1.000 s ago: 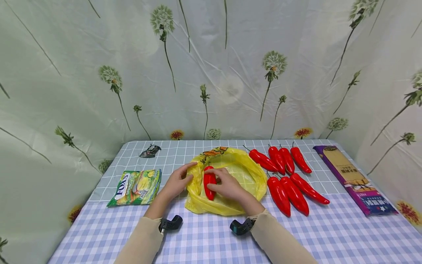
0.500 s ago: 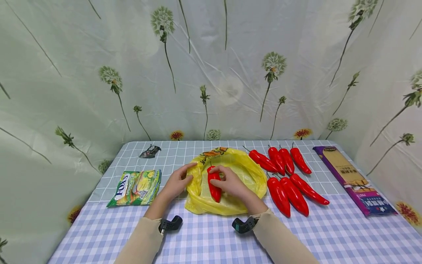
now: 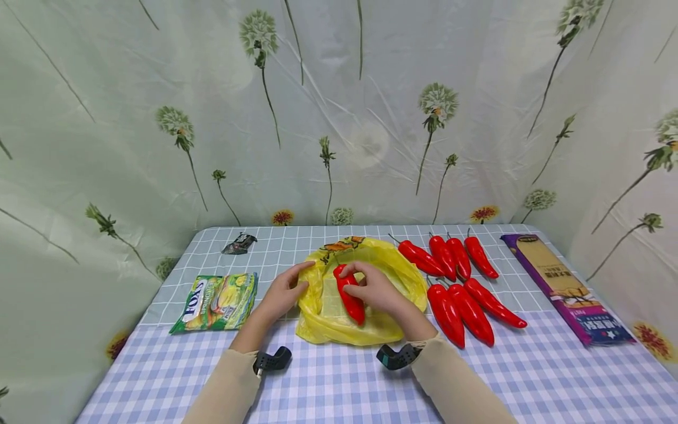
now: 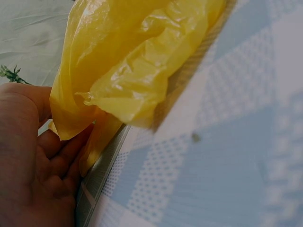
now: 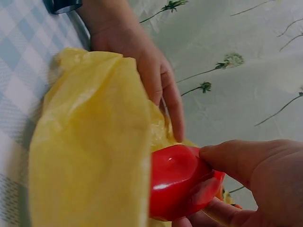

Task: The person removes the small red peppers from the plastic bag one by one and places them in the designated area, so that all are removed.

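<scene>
A yellow plastic bag (image 3: 346, 338) lies with its mouth spread wide in the middle of the table. Its left edge sits between the thumb and fingers of my left hand (image 3: 283, 291), which grips it; the left wrist view shows the crumpled yellow film (image 4: 123, 90) passing between them. My right hand (image 3: 376, 288) pinches a glossy red chili pepper (image 3: 351, 299) between thumb and fingers, over the bag's opening. The pepper slants, stem end up and left, tip down and right. In the right wrist view the bag's wall hides part of this pepper (image 5: 175, 182).
Several more red chili peppers (image 3: 468, 315) lie in two groups right of the bag. A purple and tan packet (image 3: 567, 288) is at the far right. On the left are a green Fox's packet (image 3: 217, 303) and a small black wrapper (image 3: 240, 244). A flowered curtain hangs behind.
My right hand has shifted a little to the right with the chili pepper, which has swung from nearly upright to slanted, its tip now further right. The left hand has stayed at the bag's edge.
</scene>
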Demonstrator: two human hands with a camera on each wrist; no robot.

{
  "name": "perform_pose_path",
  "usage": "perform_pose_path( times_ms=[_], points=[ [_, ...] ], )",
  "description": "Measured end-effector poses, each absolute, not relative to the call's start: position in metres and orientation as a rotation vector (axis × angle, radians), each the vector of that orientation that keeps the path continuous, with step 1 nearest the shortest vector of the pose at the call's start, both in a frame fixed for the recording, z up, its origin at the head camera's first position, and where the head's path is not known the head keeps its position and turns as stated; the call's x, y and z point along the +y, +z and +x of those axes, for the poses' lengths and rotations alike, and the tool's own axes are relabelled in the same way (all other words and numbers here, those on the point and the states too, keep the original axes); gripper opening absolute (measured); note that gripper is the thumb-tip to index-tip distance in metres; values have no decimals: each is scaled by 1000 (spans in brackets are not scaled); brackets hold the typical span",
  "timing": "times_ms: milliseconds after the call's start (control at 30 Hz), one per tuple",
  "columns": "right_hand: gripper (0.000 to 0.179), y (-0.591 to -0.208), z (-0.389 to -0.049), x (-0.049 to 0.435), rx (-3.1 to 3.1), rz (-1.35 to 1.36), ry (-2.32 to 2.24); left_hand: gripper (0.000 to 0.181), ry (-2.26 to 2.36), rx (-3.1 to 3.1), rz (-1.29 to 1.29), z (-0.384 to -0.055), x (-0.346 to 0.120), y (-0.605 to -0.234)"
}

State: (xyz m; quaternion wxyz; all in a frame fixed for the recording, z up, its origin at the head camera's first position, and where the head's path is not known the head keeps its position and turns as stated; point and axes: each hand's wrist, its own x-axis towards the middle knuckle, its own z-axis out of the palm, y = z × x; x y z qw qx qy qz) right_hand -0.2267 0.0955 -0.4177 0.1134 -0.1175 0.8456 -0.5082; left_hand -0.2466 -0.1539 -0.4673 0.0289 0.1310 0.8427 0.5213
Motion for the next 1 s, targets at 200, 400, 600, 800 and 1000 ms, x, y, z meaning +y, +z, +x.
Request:
perform_pose_path(
  times_ms=[200, 400, 600, 800, 1000],
  points=[
    [17, -409, -226, 98, 2513, -366, -1443, 50, 1609, 2600, 413, -246, -155, -467],
    [25, -397, -225, 105, 2520, -374, -1477, 50, 1608, 2601, 409, -246, -154, -466],
    [38, -387, -224, 115, 2523, -347, -1480, 50, 1601, 2609, 423, -245, -154, -466],
    [58, -380, -223, 123, 2514, -316, -1500, 49, 1625, 2589, 420, -244, -153, -466],
    [59, -380, -225, 128, 2526, -331, -1528, 50, 1613, 2610, 429, -245, -153, -466]
  ],
)
